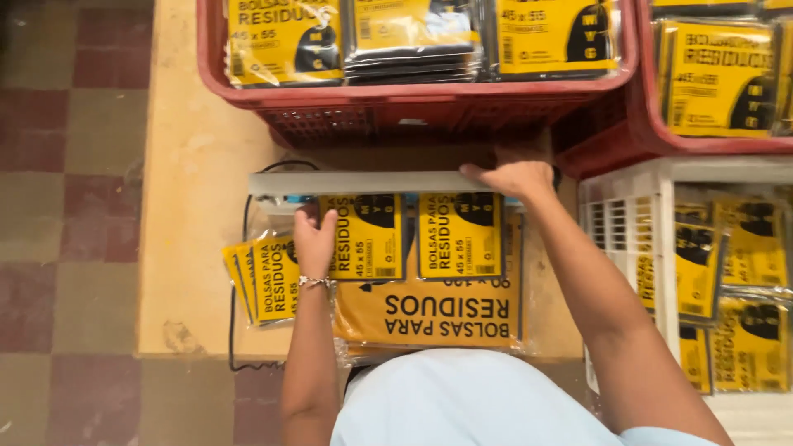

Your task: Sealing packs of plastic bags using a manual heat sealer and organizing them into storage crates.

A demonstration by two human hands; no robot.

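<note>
Your left hand [314,241] pins a thin, slippery, floppy yellow bag packet [363,237] flat on the counter [194,206] under the grey sealer bar [355,182], which your right-hand fingers [496,175] press down; hold packets by their edges.

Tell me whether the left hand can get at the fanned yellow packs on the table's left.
Probably yes: the left hand rests beside the fanned yellow packs, which lie uncovered on the table, nothing between them.

Bare table [186,206] lies open leftward, while red crates [413,107] behind and a white crate [628,215] rightward block passage.
</note>
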